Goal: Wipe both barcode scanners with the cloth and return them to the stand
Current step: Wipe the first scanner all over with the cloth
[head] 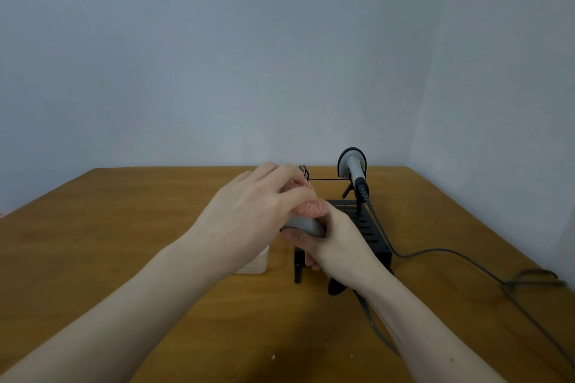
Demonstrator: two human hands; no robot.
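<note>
My right hand [336,242] grips a grey barcode scanner [306,225] by its handle, above the table in front of the black stand [370,228]. My left hand [252,214] holds a pink cloth [311,208] and presses it on top of that scanner. Most of the held scanner is hidden by my hands. A second grey scanner [354,168] hangs upright in the stand's wire cradle at the back, its cable [466,261] running off to the right.
A small translucent white box [255,264] sits on the wooden table [124,242] under my left wrist. The held scanner's cable [373,323] trails along my right forearm. Cables loop near the table's right edge. A pale wall stands close behind.
</note>
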